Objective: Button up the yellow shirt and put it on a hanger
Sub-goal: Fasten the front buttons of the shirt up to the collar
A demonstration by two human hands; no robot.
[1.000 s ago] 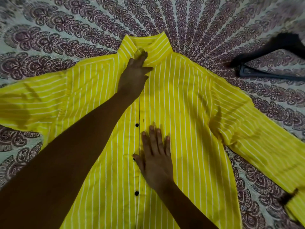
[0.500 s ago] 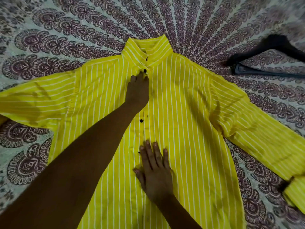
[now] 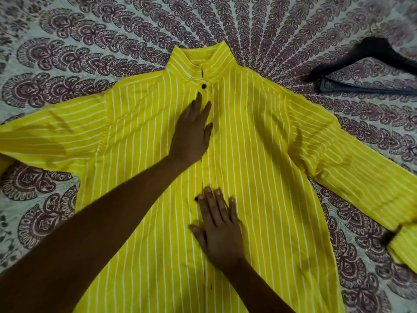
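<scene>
Chiefly, the risk lay at the neck. Shirt [image 3: 259, 177] lay flat, front up, on the bedspread [image 3: 67, 53], collar [image 3: 198, 59] at 12 o'clock, sleeves spread toward 9 and 4. Top button [image 3: 204, 86] looked fastened just below the collar. A dark gap above it suggested the collar band was open, though this was too small to be sure. With the front closed, the hanger [image 3: 365, 71] would probably have to go in from the hem or squeeze through the neck. Forcing it could strain or pop that button. Hanger lay well apart at 2 o'clock, untouched. Lifting the shirt one-handed could drag the flat front into creases. Part of the placket was hidden under the left hand, so a missed button could not be ruled out.

Left hand [image 3: 191, 134]: arm stretched in from 7 o'clock, palm down, fingers straight, tips just below the top button, pressing the placket, gripping nothing. Right hand [image 3: 220, 227]: at 6 o'clock of the left, palm down, fingers straight and slightly spread, flat on the front beside a lower button [image 3: 196, 198], holding nothing.
</scene>
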